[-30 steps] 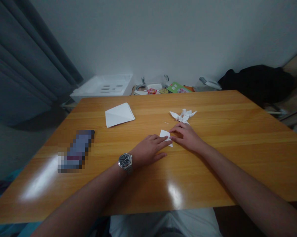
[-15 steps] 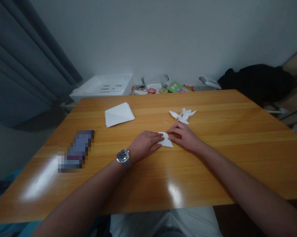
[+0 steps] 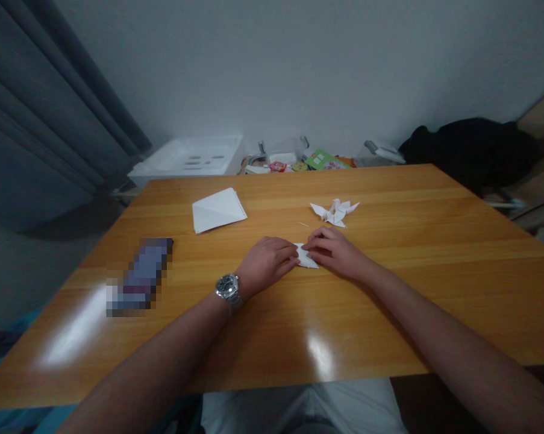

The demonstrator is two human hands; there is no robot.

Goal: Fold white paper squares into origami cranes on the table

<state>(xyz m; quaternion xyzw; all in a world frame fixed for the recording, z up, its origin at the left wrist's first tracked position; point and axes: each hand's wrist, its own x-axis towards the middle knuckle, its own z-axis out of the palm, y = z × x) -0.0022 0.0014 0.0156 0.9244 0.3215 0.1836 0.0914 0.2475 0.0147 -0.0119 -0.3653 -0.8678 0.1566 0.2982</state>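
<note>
A small folded piece of white paper (image 3: 307,260) lies on the wooden table (image 3: 262,331), partly covered by fingers. From the left, my left hand (image 3: 268,264) grips its edge with fingers held together; a metal watch (image 3: 227,287) is on that wrist. My right hand (image 3: 335,250) pinches the paper's right side between thumb and fingers. Just beyond it are folded white paper cranes (image 3: 337,212), close together with wings spread. A thin white sliver (image 3: 303,224) rests to their left.
A stack of white paper sheets (image 3: 220,211) is at the back left. Nearer on the left lies a pixelated, phone-like object (image 3: 145,271). Behind the table stand a white tray (image 3: 203,154) and a green booklet (image 3: 323,159). Black cloth (image 3: 470,147) is heaped at the right.
My left hand has shifted slightly right, covering more of the paper. The paper's visible part looks narrower, and its near edge has changed shape. My right fingers have moved slightly over it.
</note>
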